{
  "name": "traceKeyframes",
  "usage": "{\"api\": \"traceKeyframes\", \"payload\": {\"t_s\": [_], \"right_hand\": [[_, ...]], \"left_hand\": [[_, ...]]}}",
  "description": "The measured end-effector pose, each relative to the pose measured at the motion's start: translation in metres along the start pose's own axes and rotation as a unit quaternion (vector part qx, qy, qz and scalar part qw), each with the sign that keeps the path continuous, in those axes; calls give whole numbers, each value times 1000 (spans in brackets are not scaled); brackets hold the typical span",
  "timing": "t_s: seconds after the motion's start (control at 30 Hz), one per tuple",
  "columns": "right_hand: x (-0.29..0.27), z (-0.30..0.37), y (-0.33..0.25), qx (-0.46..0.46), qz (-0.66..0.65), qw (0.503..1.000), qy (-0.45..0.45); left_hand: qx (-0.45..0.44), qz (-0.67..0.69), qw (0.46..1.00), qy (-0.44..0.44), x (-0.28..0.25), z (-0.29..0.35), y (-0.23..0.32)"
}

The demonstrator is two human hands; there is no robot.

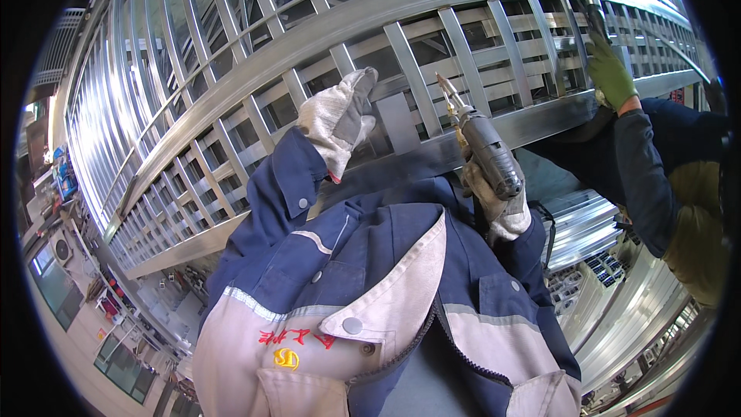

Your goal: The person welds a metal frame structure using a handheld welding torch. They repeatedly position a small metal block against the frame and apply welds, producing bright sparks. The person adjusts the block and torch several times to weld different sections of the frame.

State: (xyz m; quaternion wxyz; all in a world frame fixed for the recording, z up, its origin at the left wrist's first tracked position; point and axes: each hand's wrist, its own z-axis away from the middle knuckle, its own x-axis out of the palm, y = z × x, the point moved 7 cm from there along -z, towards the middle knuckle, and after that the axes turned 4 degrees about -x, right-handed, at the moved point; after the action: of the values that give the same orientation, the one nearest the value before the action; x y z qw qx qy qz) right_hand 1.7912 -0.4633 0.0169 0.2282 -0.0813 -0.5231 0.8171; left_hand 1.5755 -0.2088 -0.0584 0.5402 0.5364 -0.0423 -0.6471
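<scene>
My right hand (494,205), in a pale work glove, is wrapped around a dark grey power drill (490,150). Its thin, copper-coloured tip points up and away over the slats of a metal frame (413,81). To the left, my left hand (337,117), also gloved, is above the near part of the same frame. Its fingers are curled and pressed together, and whatever may be inside them is hidden. A flat grey rectangular plate (395,123) lies beside it, between the two hands.
At the right, another person's green-gloved hand (610,73) grips a dark tool (593,11) against the frame. A thick rail (340,22) runs across the slatted work. Stacked metal profiles (583,228) lie at lower right, and a cluttered shop floor (174,293) shows at left.
</scene>
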Motion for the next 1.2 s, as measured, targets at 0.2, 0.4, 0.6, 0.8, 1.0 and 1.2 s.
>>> {"api": "traceKeyframes", "payload": {"t_s": [0.2, 0.4, 0.6, 0.8, 1.0, 1.2], "right_hand": [[4, -1, -5, -14, -9, 1000, 2], [5, -3, -11, -43, 38, 998, 6], [4, -2, -4, -33, -9, 999, 29], [2, -2, 0, -26, -24, 999, 29], [4, -3, 1, -32, -37, 998, 31], [6, -6, 3, -29, 14, 999, 6]], "left_hand": [[-48, 10, 997, 61, -5, -18, 0], [-188, 424, 883, 62, 35, -39, -65], [25, 16, 993, 113, 39, -57, -70], [-16, 13, 992, 126, 20, -48, -27], [-67, -154, 984, 56, -12, -36, 23], [-147, 118, 982, -11, 17, -52, -34]]}}
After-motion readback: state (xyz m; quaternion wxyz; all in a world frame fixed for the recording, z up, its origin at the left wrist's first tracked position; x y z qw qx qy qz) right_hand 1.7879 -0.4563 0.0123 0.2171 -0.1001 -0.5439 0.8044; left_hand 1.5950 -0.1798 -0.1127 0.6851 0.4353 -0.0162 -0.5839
